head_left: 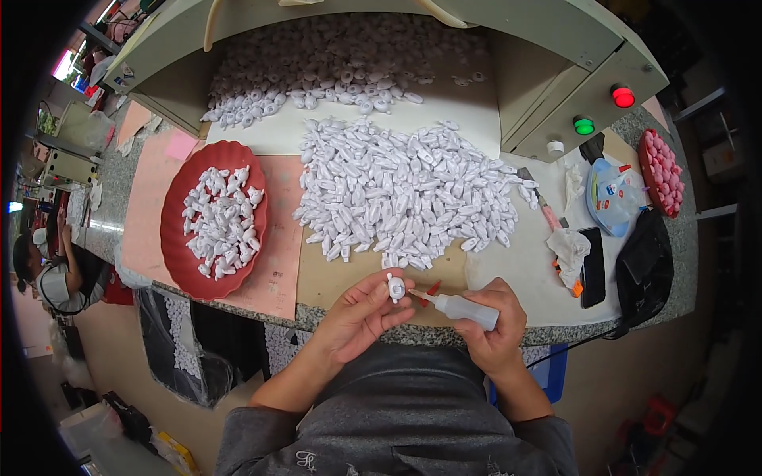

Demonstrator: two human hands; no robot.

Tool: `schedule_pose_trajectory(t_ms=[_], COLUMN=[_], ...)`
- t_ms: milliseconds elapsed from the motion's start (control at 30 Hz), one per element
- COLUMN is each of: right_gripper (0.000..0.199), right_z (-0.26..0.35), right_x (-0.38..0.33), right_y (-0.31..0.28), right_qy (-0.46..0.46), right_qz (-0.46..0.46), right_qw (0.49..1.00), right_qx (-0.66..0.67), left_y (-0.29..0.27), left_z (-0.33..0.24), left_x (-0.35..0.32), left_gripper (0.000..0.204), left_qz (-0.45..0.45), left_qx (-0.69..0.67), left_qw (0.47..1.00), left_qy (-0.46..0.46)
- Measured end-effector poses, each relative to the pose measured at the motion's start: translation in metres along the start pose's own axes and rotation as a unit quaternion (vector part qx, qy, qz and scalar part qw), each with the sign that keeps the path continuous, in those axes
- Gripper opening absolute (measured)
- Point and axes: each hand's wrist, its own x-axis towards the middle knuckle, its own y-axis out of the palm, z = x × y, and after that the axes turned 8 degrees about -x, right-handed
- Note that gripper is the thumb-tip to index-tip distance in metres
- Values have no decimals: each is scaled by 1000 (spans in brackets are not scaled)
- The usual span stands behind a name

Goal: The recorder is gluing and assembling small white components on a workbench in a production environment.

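Note:
My left hand (361, 317) pinches a small white plastic figure piece (396, 289) between thumb and fingers, at the table's near edge. A hollow seems to show in the side of the piece. My right hand (496, 324) is wrapped round a translucent squeeze bottle (467, 310), tilted with its thin tip close to the white piece. Whether the tip touches it, I cannot tell. Something small and red (431, 292) shows by the bottle's nozzle. Just beyond both hands spreads a wide pile of white plastic pieces (397, 182).
To the left stands a red scalloped tray (176, 262) of white figures. A grey-green housing (556, 79) with buttons arches over more white pieces. On the right lie a knife (542, 198), crumpled tissue (570, 252), phone (593, 270), clear bottle (615, 198), black bag (644, 266) and pink-filled bowl (663, 170).

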Motion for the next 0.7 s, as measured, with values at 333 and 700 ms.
schedule_pose_trajectory(t_ms=[333,700], right_gripper=[39,37], right_z=[2,5], right_x=[2,5], right_y=[2,2], right_qy=[-17,-20], right_qz=[9,11], right_qw=[1000,1000], right_qx=[-15,-15], left_y=[-1,-1], left_z=[0,0], left_x=[0,0], left_gripper=[32,32], left_qz=[13,24], left_qx=[8,11], left_qw=[1000,1000], left_qy=[2,0])
